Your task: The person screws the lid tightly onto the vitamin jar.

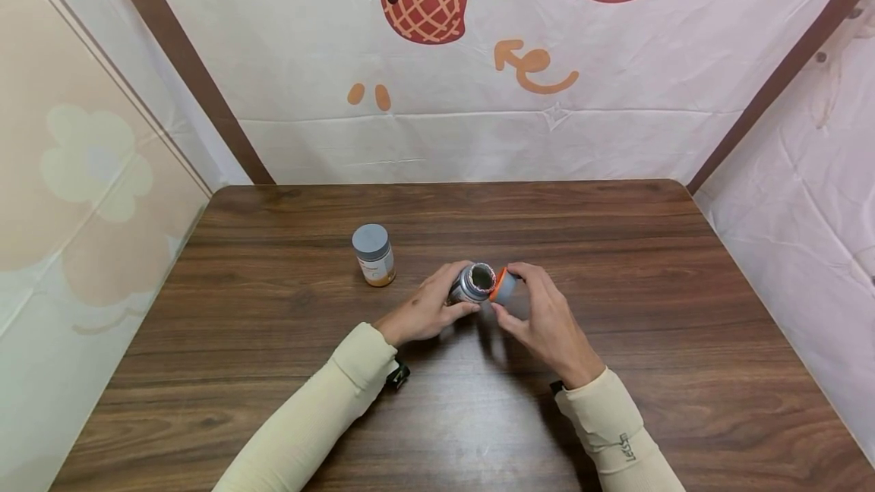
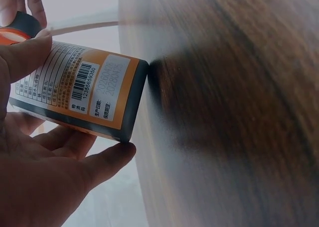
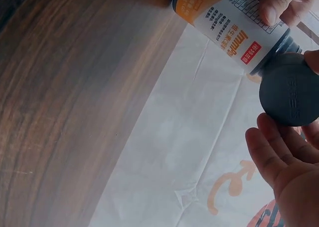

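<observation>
My left hand point(image 1: 431, 304) grips an uncapped supplement bottle point(image 2: 70, 87) with an orange and white label and dark grey ends. Its open mouth, with a ragged rim, faces up toward the head camera. The bottle leans, and in the left wrist view its base edge is right at the tabletop. Between thumb and fingers, my right hand point(image 1: 552, 325) pinches the round dark grey cap point(image 3: 286, 90), which has an orange inside. The cap is held on edge beside the bottle's mouth. Barcode and printed date face the left wrist camera.
A second bottle point(image 1: 374, 255), its grey cap on, stands upright left of my hands on the brown wooden table point(image 1: 273, 302). Behind the table's far edge hangs a white printed cloth point(image 1: 465, 143); more cloth lines both sides.
</observation>
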{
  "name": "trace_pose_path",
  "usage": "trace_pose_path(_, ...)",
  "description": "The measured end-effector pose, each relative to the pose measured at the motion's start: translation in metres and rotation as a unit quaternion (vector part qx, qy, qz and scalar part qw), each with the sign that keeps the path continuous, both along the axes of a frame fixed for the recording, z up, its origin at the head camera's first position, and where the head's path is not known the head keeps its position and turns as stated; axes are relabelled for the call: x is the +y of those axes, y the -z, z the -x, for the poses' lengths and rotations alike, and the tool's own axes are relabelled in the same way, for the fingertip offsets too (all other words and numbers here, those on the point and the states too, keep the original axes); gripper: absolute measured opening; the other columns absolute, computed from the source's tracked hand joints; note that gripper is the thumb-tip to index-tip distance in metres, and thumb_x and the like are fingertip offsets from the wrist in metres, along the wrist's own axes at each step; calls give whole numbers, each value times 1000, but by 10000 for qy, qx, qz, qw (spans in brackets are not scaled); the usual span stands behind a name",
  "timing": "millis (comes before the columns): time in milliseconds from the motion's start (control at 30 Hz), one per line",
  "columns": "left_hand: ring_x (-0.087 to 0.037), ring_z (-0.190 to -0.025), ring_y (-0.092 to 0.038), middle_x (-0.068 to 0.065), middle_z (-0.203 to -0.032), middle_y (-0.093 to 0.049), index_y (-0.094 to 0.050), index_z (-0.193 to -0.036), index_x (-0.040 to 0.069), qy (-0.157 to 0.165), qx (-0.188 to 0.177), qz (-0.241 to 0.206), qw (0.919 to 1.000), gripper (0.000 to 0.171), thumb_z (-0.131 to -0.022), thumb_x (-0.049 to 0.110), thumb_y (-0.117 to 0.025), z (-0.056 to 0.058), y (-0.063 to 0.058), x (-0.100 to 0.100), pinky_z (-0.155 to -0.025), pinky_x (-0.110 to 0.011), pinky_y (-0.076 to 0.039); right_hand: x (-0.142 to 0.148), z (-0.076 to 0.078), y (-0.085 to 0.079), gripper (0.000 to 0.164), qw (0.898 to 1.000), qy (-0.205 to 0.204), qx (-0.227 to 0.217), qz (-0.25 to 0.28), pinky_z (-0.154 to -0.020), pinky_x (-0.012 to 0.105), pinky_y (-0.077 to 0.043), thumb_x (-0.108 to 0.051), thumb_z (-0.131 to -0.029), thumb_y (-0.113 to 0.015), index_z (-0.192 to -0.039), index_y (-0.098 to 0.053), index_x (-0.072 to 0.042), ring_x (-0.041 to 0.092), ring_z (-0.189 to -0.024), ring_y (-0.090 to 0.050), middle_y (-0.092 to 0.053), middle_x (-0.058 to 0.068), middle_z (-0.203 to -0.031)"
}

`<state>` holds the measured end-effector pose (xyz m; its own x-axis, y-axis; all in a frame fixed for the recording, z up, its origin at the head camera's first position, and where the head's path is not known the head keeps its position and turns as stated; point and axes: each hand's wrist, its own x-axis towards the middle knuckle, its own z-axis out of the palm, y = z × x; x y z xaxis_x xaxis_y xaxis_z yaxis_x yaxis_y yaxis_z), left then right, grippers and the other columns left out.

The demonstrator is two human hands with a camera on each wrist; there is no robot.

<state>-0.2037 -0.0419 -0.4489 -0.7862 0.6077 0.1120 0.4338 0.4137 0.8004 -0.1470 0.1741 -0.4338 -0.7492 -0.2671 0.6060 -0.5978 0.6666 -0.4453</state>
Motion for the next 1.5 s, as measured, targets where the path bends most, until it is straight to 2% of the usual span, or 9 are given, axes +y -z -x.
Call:
trace_pose_path(367,-22,-111,-52,-10,-127,-53,-46,-141,10,-20,129,45,9999,53,-95,15,-71,-1,-1,1,-96,-42,-44,-2,5,1,54,9986,-294,436,-37,-92,46,-48,-3,-74,-84,-120,-59,5,33,-108,-59,-62,18,-116)
trace_pose_path(700,-22,-112,-51,-10,-126,-53,-46,-141,10,-24,202,156,9997,52,-95,16,-71,-3,-1,2,-96,-43,-44,-6,5,-5,52,9990,-309,89,-297,-82,43,-54,-11,-83,-82,-129,-58,-2,27,-103,-63,-58,14,-124)
trace_pose_path(1067,-22,-117,-51,-10,-131,-52,-45,-143,10,52,303,175,9994,54,-96,16,-70,-2,1,2,-100,-44,-43,-8,8,-10,52,9975,-330,-65,-627,-89,44,-52,-15,-87,-79,-130,-56,4,29,-112,-59,-58,17,-125)
trace_pose_path(1500,-24,-120,-50,-13,-136,-50,-44,-144,6,132,440,267,9986,55,-96,14,-69,-3,0,2,-101,-44,-42,-9,12,-14,50,9941,-399,-11,-1010,-90,47,-50,-18,-88,-74,-131,-58,2,32,-112,-59,-59,17,-126)
